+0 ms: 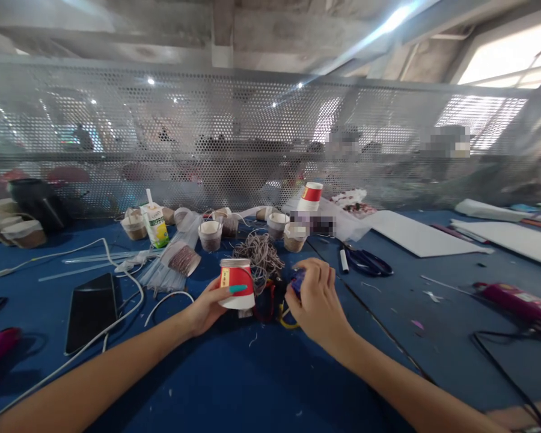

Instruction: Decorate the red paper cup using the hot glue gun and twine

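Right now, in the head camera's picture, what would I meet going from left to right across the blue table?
Black phone → small drink carton → red paper cup held upside down in the left hand → right hand on a small blue thing → scissors → white sheet → magenta packet.

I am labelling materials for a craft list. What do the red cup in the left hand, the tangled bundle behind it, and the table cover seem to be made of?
Red cup, gripped by the left hand: probably paper, judging by its matte printed wall and white rim.
Tangled bundle: likely jute or hemp twine; it shows rough, dull brown strands.
Table cover: seemingly blue felt or cloth, since it is matte and scraps cling to it.
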{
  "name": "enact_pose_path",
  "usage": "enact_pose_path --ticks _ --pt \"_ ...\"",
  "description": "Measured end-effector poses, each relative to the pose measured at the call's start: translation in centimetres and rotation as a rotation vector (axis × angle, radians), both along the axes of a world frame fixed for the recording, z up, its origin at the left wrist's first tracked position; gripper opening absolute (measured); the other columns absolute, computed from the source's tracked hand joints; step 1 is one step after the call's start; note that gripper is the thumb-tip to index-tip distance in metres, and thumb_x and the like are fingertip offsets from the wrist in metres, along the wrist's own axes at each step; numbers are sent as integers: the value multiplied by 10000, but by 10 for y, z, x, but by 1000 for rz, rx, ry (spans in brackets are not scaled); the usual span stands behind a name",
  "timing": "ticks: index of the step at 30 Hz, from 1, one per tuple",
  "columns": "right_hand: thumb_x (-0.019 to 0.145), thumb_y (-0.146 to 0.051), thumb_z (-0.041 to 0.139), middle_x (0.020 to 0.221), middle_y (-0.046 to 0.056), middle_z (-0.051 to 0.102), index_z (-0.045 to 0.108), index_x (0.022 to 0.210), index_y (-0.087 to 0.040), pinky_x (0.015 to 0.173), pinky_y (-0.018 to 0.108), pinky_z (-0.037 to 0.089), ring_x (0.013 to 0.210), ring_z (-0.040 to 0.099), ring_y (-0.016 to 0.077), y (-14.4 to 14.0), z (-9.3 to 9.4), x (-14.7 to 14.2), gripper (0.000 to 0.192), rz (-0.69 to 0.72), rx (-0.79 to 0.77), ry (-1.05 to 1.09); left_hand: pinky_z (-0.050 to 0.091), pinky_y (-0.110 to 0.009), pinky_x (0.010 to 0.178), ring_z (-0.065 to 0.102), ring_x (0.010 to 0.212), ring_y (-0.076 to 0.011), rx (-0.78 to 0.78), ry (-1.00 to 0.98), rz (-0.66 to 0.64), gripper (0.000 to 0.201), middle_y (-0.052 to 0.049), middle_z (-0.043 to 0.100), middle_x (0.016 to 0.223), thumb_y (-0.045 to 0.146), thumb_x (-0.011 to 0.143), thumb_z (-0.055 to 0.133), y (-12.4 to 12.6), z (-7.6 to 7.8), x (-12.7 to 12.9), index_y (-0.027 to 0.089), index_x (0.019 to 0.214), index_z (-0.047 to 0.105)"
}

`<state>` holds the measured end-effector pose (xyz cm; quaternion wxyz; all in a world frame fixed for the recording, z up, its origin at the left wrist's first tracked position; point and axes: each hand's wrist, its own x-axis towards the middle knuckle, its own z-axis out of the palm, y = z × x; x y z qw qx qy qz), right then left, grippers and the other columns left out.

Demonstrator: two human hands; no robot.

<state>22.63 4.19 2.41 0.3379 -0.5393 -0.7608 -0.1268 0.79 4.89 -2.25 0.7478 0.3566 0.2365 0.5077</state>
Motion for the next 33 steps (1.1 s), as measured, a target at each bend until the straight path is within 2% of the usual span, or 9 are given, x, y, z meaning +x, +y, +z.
enact_pose_path --ticks 3,5,9,13,20,24,27,30,33 --pt "765 -194 493 1038 239 497 508 988 -31 826 481 422 1033 470 377 1 9 -2 277 -309 -224 -240 453 -358 859 662 854 -227 -39 2 30 430 -70 731 935 215 551 781 0 2 0 160 959 658" --pt "791 -241 485 967 231 519 533 970 -14 767 451 443 979 509 372 0 14 -1 293 -378 -400 -342 456 -353 838 659 832 -219 -42 6 55 440 -68 728 920 206 531 788 0 3 1 156 948 657" --pt "770 -311 527 967 223 518 539 980 -11 761 438 444 987 520 381 -1 16 2 366 -391 -500 -442 440 -354 860 646 835 -212 5 5 53 491 -69 715 897 189 478 816 0 6 2 135 939 656" --pt "742 -290 531 947 196 519 533 962 -46 730 407 448 942 557 365 5 17 6 328 -307 -550 -404 450 -341 821 636 801 -198 16 47 37 537 -57 703 866 204 439 848 -1 10 4 135 935 653" --pt "642 -243 605 912 150 524 511 830 -106 508 282 423 572 581 189 21 24 21 251 -194 -775 -198 455 -331 758 623 751 -188 99 127 26 496 -53 692 820 225 449 852 0 9 2 146 895 649" --pt "612 -182 644 826 132 558 534 825 -110 478 277 405 548 576 205 25 17 28 250 -207 -672 -226 459 -330 735 627 728 -196 101 121 24 513 -60 700 797 220 424 853 1 8 3 131 889 658" --pt "728 -196 578 864 211 556 536 903 -49 521 323 423 637 606 274 24 16 27 233 -286 -578 -224 459 -340 757 637 749 -209 79 111 37 531 -68 709 821 208 426 846 1 8 2 129 915 657" --pt "804 -228 519 916 251 537 534 918 -20 520 342 434 609 606 262 18 23 23 238 -375 -471 -189 454 -353 791 644 795 -224 61 91 38 524 -78 713 861 214 464 829 1 6 1 131 950 651" --pt "842 -268 479 831 164 561 553 798 -112 576 349 469 636 603 244 11 30 18 179 -242 -254 -68 454 -360 802 645 813 -228 39 54 55 537 -73 711 877 246 465 830 1 5 0 141 957 644"
